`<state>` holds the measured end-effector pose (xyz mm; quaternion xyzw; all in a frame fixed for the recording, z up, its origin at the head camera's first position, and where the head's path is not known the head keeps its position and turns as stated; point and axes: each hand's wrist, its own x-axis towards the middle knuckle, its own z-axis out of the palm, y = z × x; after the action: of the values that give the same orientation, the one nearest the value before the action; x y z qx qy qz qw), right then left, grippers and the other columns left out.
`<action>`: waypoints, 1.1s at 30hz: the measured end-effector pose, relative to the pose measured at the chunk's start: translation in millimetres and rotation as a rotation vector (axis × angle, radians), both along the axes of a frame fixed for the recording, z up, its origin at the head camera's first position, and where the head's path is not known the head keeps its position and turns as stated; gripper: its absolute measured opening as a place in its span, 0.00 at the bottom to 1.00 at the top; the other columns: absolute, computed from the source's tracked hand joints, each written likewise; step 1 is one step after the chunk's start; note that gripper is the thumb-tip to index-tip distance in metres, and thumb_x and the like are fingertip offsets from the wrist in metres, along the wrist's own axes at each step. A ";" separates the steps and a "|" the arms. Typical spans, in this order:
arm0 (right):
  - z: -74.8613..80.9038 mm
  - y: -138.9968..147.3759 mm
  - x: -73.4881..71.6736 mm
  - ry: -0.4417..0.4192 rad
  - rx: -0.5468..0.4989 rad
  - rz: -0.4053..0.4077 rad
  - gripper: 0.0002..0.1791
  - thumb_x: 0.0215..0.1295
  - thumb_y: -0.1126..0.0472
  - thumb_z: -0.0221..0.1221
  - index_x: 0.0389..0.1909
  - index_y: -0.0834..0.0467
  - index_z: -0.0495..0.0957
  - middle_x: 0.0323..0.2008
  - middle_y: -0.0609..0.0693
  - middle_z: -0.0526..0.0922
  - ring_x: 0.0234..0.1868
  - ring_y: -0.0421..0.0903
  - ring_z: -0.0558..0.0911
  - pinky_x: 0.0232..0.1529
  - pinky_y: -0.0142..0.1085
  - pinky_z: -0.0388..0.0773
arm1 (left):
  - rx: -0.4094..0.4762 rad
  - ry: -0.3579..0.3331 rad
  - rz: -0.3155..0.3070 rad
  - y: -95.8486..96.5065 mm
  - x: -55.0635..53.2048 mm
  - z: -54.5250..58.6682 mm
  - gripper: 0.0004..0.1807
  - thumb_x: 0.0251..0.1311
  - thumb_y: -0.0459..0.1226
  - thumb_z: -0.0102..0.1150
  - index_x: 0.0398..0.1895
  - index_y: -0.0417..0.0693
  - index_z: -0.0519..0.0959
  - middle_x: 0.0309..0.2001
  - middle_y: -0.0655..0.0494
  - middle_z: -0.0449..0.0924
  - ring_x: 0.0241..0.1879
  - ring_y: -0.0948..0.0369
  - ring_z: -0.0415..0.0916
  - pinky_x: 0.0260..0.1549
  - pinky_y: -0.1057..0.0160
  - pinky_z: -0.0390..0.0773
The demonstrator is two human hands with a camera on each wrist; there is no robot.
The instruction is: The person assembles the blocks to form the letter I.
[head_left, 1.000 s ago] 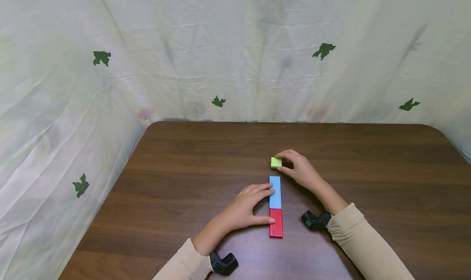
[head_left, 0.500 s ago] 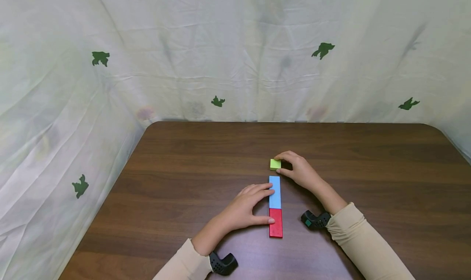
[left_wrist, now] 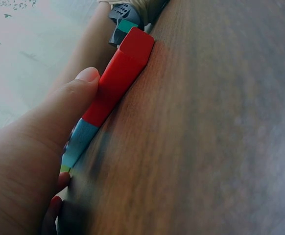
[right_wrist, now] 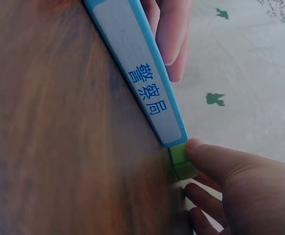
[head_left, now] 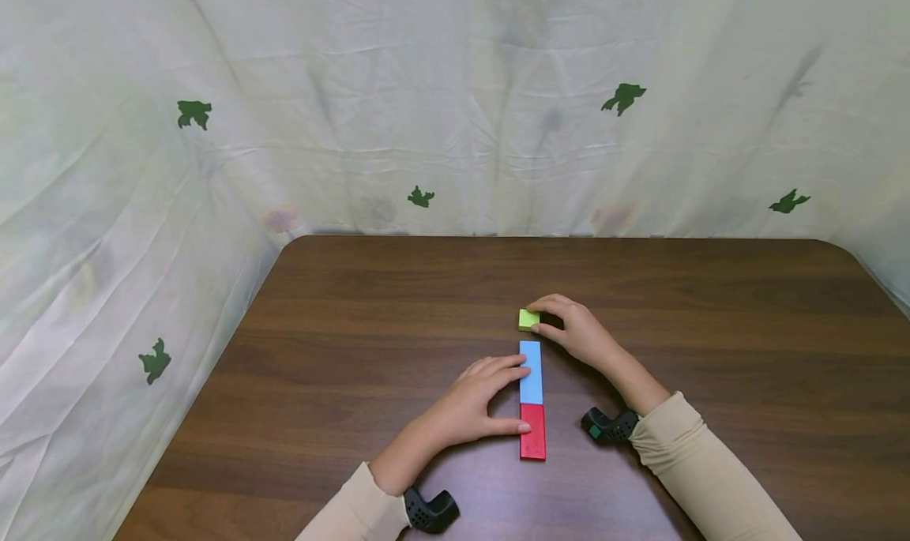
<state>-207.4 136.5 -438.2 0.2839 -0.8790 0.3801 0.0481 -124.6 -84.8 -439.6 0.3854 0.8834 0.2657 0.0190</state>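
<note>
A red block [head_left: 533,444] and a light-blue block [head_left: 532,387] lie end to end in a line on the wooden table. My left hand [head_left: 469,403] rests along their left side, thumb on the red one and fingertips on the blue one. Beyond the blue block's far end, a small yellow-green block [head_left: 528,320] is pinched between the thumb and fingers of my right hand [head_left: 584,334]. A narrow strip of table shows between green and blue in the head view. In the right wrist view, the blue block [right_wrist: 137,73] bears a white panel with blue characters.
The brown wooden table [head_left: 355,304] ends at a far edge with rounded corners. Behind and to the left hangs a pale curtain [head_left: 455,114] with green leaf-like shapes. Each wrist wears a black camera, such as the left wrist camera [head_left: 432,512].
My right hand has drawn the green block slightly nearer and to the left, narrowing the space to the blue block. My left hand and the other two blocks have stayed put.
</note>
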 end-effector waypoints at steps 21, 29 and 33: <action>5.3 -0.4 0.8 -0.043 -0.032 -0.028 0.20 0.60 0.57 0.58 0.52 0.61 0.73 0.50 0.54 0.73 0.51 0.51 0.72 0.50 0.46 0.69 | -0.001 0.015 -0.004 -0.8 -1.3 -2.7 0.39 0.49 0.59 0.57 0.63 0.53 0.64 0.65 0.60 0.57 0.62 0.59 0.54 0.60 0.56 0.53; 13.9 3.4 3.7 -0.043 -0.047 -0.061 0.24 0.62 0.52 0.56 0.55 0.61 0.71 0.53 0.53 0.71 0.53 0.51 0.70 0.50 0.47 0.69 | 0.013 0.015 -0.002 -1.2 -0.4 -3.7 0.38 0.50 0.60 0.56 0.63 0.53 0.63 0.65 0.59 0.56 0.61 0.57 0.55 0.59 0.55 0.56; 21.6 5.9 7.4 -0.019 -0.057 -0.065 0.24 0.62 0.52 0.56 0.56 0.60 0.70 0.54 0.53 0.70 0.55 0.50 0.69 0.51 0.48 0.68 | 0.036 -0.016 0.010 -1.3 0.4 0.6 0.38 0.53 0.58 0.54 0.64 0.53 0.62 0.66 0.59 0.55 0.62 0.58 0.54 0.58 0.55 0.57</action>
<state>-200.1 142.3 -416.5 0.2502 -0.8769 0.4060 0.0604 -124.2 -86.1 -438.9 0.3792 0.8803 0.2846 0.0176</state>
